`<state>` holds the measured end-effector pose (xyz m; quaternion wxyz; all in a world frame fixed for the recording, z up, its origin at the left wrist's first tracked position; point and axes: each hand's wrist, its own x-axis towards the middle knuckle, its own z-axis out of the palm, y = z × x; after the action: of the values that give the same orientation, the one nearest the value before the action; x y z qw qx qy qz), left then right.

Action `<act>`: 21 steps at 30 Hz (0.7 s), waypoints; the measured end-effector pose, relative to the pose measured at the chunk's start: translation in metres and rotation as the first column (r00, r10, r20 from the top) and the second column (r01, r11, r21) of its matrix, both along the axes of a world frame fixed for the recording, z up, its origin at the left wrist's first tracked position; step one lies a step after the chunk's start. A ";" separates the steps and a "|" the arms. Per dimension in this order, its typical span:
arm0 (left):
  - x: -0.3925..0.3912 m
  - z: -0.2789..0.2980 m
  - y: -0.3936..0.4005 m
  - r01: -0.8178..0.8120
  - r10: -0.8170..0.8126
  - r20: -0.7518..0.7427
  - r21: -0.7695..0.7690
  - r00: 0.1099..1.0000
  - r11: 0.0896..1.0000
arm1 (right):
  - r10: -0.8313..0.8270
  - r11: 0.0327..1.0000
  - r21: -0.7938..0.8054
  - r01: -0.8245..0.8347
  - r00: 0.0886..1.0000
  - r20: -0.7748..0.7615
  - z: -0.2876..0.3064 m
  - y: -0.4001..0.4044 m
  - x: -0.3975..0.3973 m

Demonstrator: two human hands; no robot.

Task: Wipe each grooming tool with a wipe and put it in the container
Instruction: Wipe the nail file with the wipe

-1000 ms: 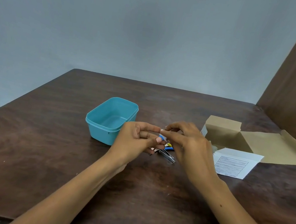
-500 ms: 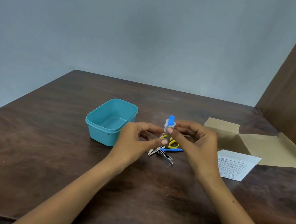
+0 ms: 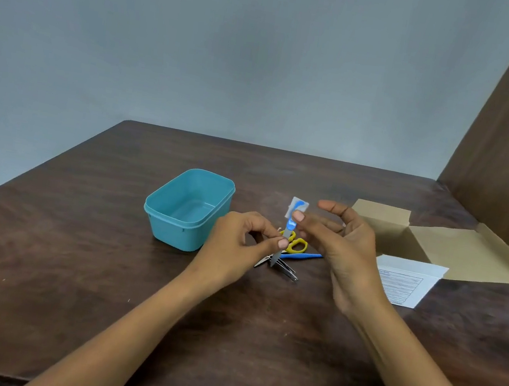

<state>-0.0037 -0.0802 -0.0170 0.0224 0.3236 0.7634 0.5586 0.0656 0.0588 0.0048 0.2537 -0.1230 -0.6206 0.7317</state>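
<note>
Head view, nearest first: two bare forearms reach in from the near edge of the dark wooden table [image 3: 70,264] toward its middle. The left hand [image 3: 239,240] pinches the metal blade of a blue-handled file [image 3: 288,227] between thumb and fingertips, holding it almost upright above the table. The right hand [image 3: 338,238] presses a small white wipe [image 3: 294,206] against the file's blue handle with its thumb, the other fingers spread and relaxed.

A second ago both hands were huddled low over the tools with the file barely visible; half a second ago it had been lifted upright — now the wipe has travelled to the handle's top end. That suggests the wiping stroke on this tool is close to finished.

Just behind the hands lies the pile of remaining tools [image 3: 285,263]: yellow-handled scissors [image 3: 298,245], another blue-handled piece and some metal ones, apparently not yet wiped. Left of them, toward the table's left edge, stands the teal container [image 3: 188,209], with nothing visible inside — so this looks to be the first tool handled. Toward the right edge lie a printed white packet [image 3: 405,281] and an opened cardboard box [image 3: 437,243].
</note>
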 end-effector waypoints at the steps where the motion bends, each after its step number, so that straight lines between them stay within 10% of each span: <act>1: 0.000 0.000 0.000 -0.009 0.008 -0.028 -0.022 1.000 1.000 | 0.004 1.000 0.020 -0.004 1.000 0.015 -0.002 0.000 0.000; 21: -0.007 0.002 -0.008 -0.015 -0.001 -0.144 -0.113 0.990 0.994 | -0.025 0.993 0.118 0.016 0.997 0.075 -0.006 -0.003 -0.003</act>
<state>-0.0107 -0.0878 -0.0152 -0.0164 0.3587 0.7946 0.4896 0.0631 0.0561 -0.0012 0.2442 -0.1420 -0.6706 0.6859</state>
